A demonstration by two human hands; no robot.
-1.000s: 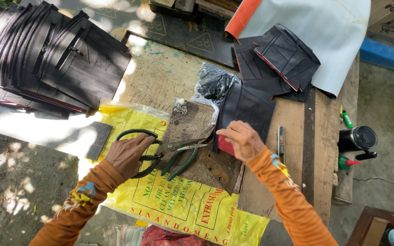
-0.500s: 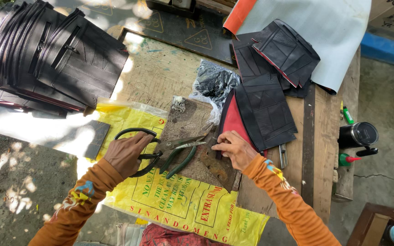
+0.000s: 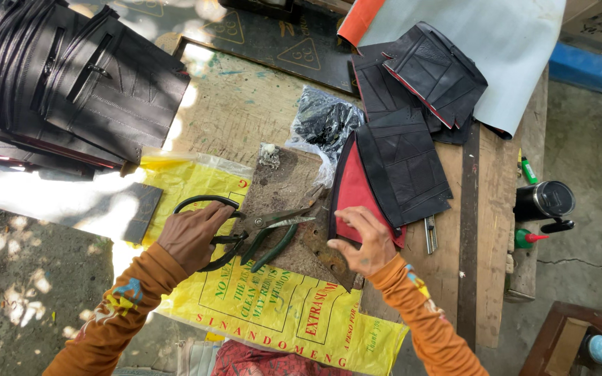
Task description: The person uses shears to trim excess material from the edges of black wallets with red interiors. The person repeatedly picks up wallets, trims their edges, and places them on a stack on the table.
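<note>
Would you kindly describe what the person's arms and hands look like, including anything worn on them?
Both arms are covered to the wrist by snug long orange sleeves. The left sleeve bears a small multicoloured printed patch on the forearm, and the right sleeve has a similar small patch close to the wrist. The left hand and right hand are bare: no gloves, and no rings or watch can be made out.

The wooden table (image 3: 245, 118) is worn and stained, with bare planks in the middle. On its far left lies a big stack of black pouches (image 3: 71, 83). A yellow plastic sack (image 3: 273, 306) is spread over the near edge, and a rusty metal plate (image 3: 287, 202) lies on it. A clear bag of black scraps (image 3: 325, 125) rests near the middle. To the right are a black and red pouch (image 3: 391, 174), more black pieces (image 3: 433, 73) and a pale sheet (image 3: 517, 49). A long dark metal ruler (image 3: 468, 223) lies along the right side.
</note>
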